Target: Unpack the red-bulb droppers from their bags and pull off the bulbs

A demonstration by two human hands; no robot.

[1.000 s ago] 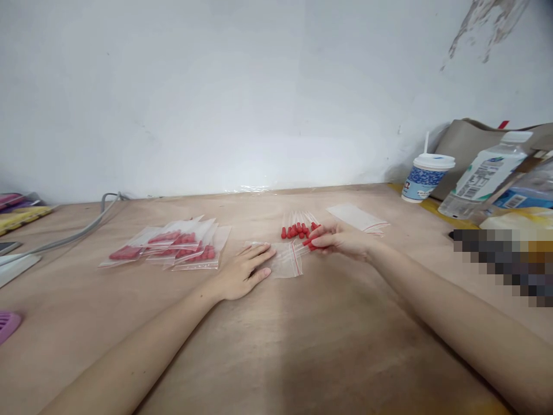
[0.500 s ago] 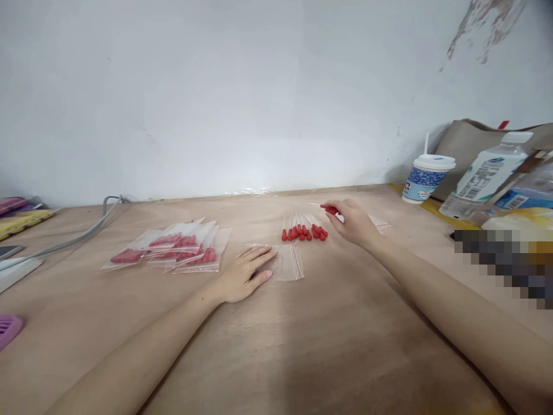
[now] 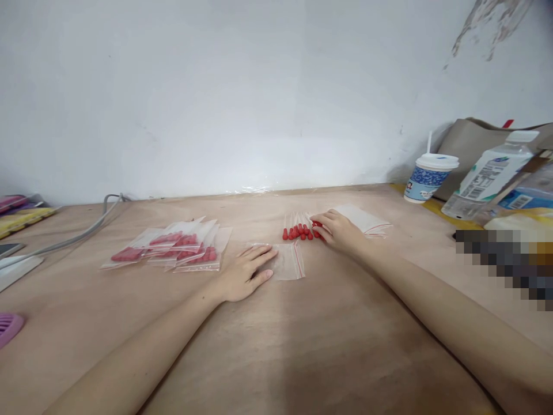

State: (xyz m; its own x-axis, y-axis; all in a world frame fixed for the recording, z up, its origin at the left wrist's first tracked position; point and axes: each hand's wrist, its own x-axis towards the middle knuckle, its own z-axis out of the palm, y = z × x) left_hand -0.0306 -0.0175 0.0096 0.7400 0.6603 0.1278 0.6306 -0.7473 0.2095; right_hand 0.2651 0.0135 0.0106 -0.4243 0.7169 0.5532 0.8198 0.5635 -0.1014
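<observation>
My left hand (image 3: pixel 244 274) lies flat with fingers spread, pressing the left end of an empty clear zip bag (image 3: pixel 288 260) on the wooden table. My right hand (image 3: pixel 337 229) rests on the right end of a row of red-capped clear droppers (image 3: pixel 299 229), fingers curled over the last ones. What those fingers grip is hidden. Behind that hand lies a stack of empty zip bags (image 3: pixel 365 219). Filled bags of red-capped droppers (image 3: pixel 173 246) are piled to the left.
A lidded paper cup with a straw (image 3: pixel 428 176), a plastic bottle (image 3: pixel 488 174) and a grey bag (image 3: pixel 470 141) stand at the right. A grey cable (image 3: pixel 86 227) runs along the left, with a purple object (image 3: pixel 8 325) at the left edge.
My right hand left the zip bag's mouth, reached back toward the empty bags with a dropper, then came down onto the right end of the dropper row. My left hand stayed put.
</observation>
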